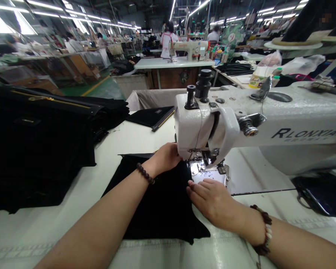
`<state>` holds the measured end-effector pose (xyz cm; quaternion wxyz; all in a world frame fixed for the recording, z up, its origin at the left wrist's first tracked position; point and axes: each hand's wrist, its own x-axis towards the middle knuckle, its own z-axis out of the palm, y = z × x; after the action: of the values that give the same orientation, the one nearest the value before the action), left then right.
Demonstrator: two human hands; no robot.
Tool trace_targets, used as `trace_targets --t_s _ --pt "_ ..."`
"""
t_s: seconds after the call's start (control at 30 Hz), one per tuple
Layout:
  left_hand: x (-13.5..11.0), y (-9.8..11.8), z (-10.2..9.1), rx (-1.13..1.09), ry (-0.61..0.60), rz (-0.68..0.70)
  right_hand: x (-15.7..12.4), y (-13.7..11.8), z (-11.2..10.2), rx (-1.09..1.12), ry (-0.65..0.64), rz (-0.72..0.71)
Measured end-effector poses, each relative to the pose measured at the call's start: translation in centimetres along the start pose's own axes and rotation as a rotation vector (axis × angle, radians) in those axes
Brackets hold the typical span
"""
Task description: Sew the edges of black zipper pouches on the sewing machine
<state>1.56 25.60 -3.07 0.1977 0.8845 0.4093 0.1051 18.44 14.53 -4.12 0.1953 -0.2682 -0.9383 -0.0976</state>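
Observation:
A black fabric piece (159, 201) lies on the pale table, its right edge beside the presser foot of a white sewing machine (204, 123). My left hand (168, 160) is at the far part of the fabric, close to the needle area. Its fingers are bent onto the cloth, and their tips are partly hidden by the machine head. At the fabric's right edge, just in front of the lit metal needle plate (210, 175), my right hand (212, 200) has curled fingers, with the cloth edge at the thumb and forefinger.
A tall stack of black pieces with gold zippers (44, 130) stands on the left. Behind the machine head lies a black zippered piece (154, 116). A dark shiny phone-like object (322, 194) rests at right. Another sewing machine (189, 48) and people are beyond.

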Motion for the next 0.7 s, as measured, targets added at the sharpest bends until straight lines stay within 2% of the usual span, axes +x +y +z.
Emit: trace_targets --t_s 0.3,0.47,0.53,0.63,0.7 --pt "-0.2 0.0 0.0 0.045 -0.02 0.049 -0.1 -0.4 -0.3 0.036 -0.033 -0.017" --pt "0.1 0.2 -0.2 0.093 -0.005 0.061 -0.1 0.0 -0.1 0.015 0.001 0.017" --pt "-0.6 0.8 -0.6 0.125 0.014 0.057 -0.3 0.1 0.0 0.01 0.005 0.018" --pt "-3.0 2.1 -0.9 0.187 0.041 0.046 -0.5 0.2 0.1 0.005 0.002 0.02" --pt "-5.0 2.9 -0.5 0.232 0.019 0.111 -0.5 0.2 0.3 0.004 0.001 0.035"
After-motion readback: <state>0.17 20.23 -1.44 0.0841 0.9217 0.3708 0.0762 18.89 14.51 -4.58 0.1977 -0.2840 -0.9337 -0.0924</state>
